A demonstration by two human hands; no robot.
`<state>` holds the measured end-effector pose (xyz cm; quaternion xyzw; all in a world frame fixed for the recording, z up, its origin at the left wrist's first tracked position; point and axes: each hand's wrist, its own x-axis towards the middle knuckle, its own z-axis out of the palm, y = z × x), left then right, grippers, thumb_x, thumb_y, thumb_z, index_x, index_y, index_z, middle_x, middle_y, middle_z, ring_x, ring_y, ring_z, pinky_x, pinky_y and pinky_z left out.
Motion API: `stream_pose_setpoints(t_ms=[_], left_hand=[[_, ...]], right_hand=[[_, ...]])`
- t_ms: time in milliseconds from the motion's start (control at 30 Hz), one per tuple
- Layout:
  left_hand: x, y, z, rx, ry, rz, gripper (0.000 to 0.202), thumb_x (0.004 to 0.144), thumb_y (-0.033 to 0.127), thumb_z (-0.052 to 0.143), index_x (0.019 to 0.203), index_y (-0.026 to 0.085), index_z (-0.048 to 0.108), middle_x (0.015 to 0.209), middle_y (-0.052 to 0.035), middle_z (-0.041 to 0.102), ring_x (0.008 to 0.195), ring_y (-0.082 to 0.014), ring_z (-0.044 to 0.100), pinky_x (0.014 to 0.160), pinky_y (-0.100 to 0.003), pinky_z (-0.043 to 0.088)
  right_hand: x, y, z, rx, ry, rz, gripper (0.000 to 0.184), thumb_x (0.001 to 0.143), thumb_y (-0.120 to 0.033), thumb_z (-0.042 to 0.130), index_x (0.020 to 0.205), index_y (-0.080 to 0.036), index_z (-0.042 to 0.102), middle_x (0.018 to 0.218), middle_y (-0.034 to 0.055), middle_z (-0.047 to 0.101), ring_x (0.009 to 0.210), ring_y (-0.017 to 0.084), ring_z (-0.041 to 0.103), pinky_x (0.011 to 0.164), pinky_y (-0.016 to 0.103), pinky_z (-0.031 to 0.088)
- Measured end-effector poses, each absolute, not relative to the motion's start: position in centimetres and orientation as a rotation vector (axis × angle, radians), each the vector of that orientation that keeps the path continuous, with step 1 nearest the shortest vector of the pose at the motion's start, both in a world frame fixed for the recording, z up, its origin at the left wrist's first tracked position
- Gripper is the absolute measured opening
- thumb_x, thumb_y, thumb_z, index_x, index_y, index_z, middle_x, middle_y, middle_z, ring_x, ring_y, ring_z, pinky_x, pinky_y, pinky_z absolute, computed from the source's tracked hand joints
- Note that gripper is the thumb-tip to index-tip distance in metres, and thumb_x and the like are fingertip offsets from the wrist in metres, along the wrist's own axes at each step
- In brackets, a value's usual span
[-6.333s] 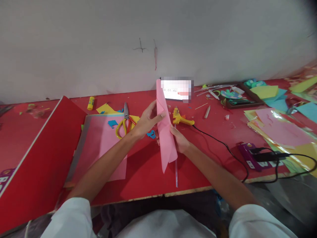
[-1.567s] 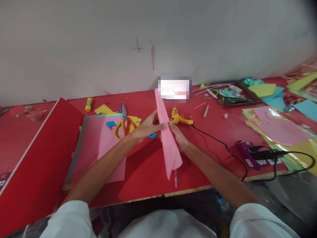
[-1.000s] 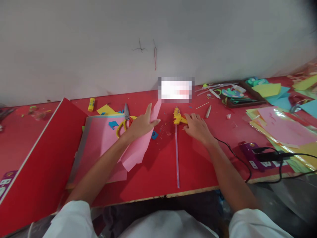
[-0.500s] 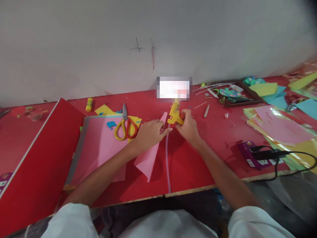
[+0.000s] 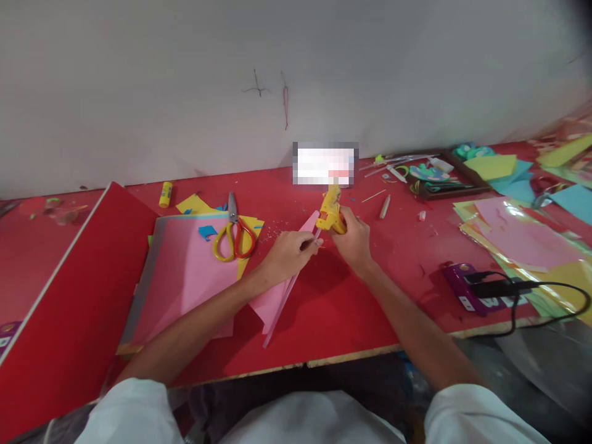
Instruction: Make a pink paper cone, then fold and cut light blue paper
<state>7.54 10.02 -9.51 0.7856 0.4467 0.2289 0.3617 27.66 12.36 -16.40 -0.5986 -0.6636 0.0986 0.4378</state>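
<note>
My right hand [image 5: 352, 242] is closed around the handle of a yellow glue gun [image 5: 330, 208], which tilts away from me. Its far end meets a blurred-out patch. Between the thumb and fingers of my left hand [image 5: 293, 251] is a long, thin, pale pink glue stick [image 5: 283, 310], close to the gun's rear. The stick slants down toward me along the right edge of a folded pink paper [image 5: 268, 302]. That paper lies partly beneath my left hand. Whether the stick's upper end sits inside the gun, I cannot tell.
Scissors [image 5: 235, 231] with yellow and red handles lie on pink sheets [image 5: 194, 265] at left. A yellow glue stick tube [image 5: 166, 194] stands behind. At right are a purple box with cables [image 5: 472, 290], paper packs [image 5: 522, 234] and a dark tray [image 5: 456, 192]. A red board [image 5: 69, 308] leans at far left.
The glue stick's near end has swung left, from the table's front edge onto the pink paper's edge. The gun and my right hand have shifted slightly right; my left hand has moved slightly.
</note>
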Motion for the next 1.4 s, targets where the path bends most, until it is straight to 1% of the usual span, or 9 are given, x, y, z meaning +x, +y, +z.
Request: stream_pose_setpoints(t_ms=[133, 333, 500, 633, 800, 967, 1100, 1267, 1400], left_hand=[[7.7, 9.6, -9.4, 2.004, 1.137, 0.595, 0.042, 0.102, 0.042, 0.05, 0.066, 0.02, 0.054, 0.063, -0.0008, 0.061, 0.059, -0.0143, 0.051, 0.061, -0.031, 0.029], [7.9, 9.3, -9.3, 1.984, 1.127, 0.642, 0.046, 0.101, 0.046, 0.054, 0.064, 0.02, 0.045, 0.06, 0.0021, 0.051, 0.057, -0.0128, 0.042, 0.06, -0.032, 0.026], [7.9, 9.0, -8.9, 1.924, 1.1, 0.638, 0.042, 0.101, 0.048, 0.057, 0.069, 0.019, 0.056, 0.064, 0.0012, 0.063, 0.058, -0.0127, 0.049, 0.061, -0.03, 0.032], [7.9, 8.9, -8.9, 1.942, 1.114, 0.627, 0.037, 0.101, 0.04, 0.058, 0.07, 0.019, 0.06, 0.065, 0.0012, 0.068, 0.058, -0.0119, 0.052, 0.062, -0.029, 0.034], [7.9, 8.8, -9.0, 1.971, 1.136, 0.626, 0.034, 0.102, 0.03, 0.054, 0.071, 0.019, 0.062, 0.065, 0.0018, 0.068, 0.057, -0.011, 0.054, 0.061, -0.027, 0.035], [7.9, 8.9, -9.1, 1.958, 1.113, 0.641, 0.03, 0.1, 0.018, 0.051, 0.072, 0.018, 0.06, 0.065, 0.0016, 0.067, 0.059, -0.0109, 0.058, 0.065, -0.026, 0.039], [7.8, 8.9, -9.1, 1.934, 1.089, 0.635, 0.025, 0.097, 0.009, 0.047, 0.081, 0.018, 0.064, 0.067, 0.0015, 0.07, 0.063, -0.0117, 0.062, 0.069, -0.025, 0.042], [7.9, 8.8, -9.0, 1.978, 1.151, 0.685, 0.032, 0.102, 0.026, 0.054, 0.071, 0.018, 0.06, 0.063, 0.002, 0.066, 0.058, -0.0113, 0.056, 0.064, -0.027, 0.037], [7.9, 8.9, -9.0, 1.936, 1.196, 0.766, 0.03, 0.097, 0.033, 0.063, 0.071, 0.019, 0.059, 0.063, 0.0033, 0.063, 0.059, -0.011, 0.052, 0.063, -0.027, 0.035]], right_hand=[[27.5, 12.2, -15.7, -1.458, -1.645, 0.145, 0.013, 0.087, -0.03, 0.06, 0.099, -0.024, 0.061, 0.108, 0.0119, 0.069, 0.094, 0.027, 0.065, 0.08, 0.038, 0.051], [27.8, 12.2, -16.1, -1.478, -1.645, 0.137, 0.011, 0.088, -0.034, 0.061, 0.09, -0.026, 0.054, 0.091, 0.0051, 0.065, 0.082, 0.023, 0.06, 0.072, 0.033, 0.048], [28.0, 12.4, -16.4, -1.483, -1.613, 0.11, 0.013, 0.087, -0.034, 0.061, 0.086, -0.026, 0.051, 0.086, 0.0039, 0.064, 0.076, 0.021, 0.058, 0.071, 0.033, 0.045], [28.1, 12.6, -16.5, -1.474, -1.588, 0.075, 0.014, 0.084, -0.032, 0.062, 0.083, -0.026, 0.049, 0.08, 0.0016, 0.062, 0.071, 0.019, 0.055, 0.068, 0.032, 0.043], [28.3, 12.8, -16.9, -1.356, -1.581, -0.019, 0.015, 0.083, -0.029, 0.063, 0.083, -0.025, 0.049, 0.076, -0.0011, 0.058, 0.068, 0.017, 0.053, 0.064, 0.029, 0.04], [28.3, 12.7, -16.8, -1.306, -1.618, -0.048, 0.012, 0.085, -0.024, 0.064, 0.09, -0.025, 0.054, 0.085, 0.0016, 0.063, 0.075, 0.019, 0.059, 0.066, 0.03, 0.045], [28.2, 12.6, -16.6, -1.276, -1.618, -0.061, 0.015, 0.086, -0.023, 0.066, 0.098, -0.025, 0.057, 0.095, 0.0043, 0.068, 0.083, 0.021, 0.065, 0.072, 0.032, 0.051], [28.3, 12.5, -16.4, -1.242, -1.633, -0.079, 0.021, 0.084, -0.018, 0.066, 0.103, -0.025, 0.059, 0.101, 0.0062, 0.071, 0.089, 0.023, 0.069, 0.076, 0.034, 0.055], [28.3, 12.4, -16.4, -1.21, -1.629, -0.082, 0.023, 0.085, -0.018, 0.066, 0.106, -0.025, 0.061, 0.104, 0.0072, 0.072, 0.091, 0.024, 0.07, 0.077, 0.034, 0.056]])
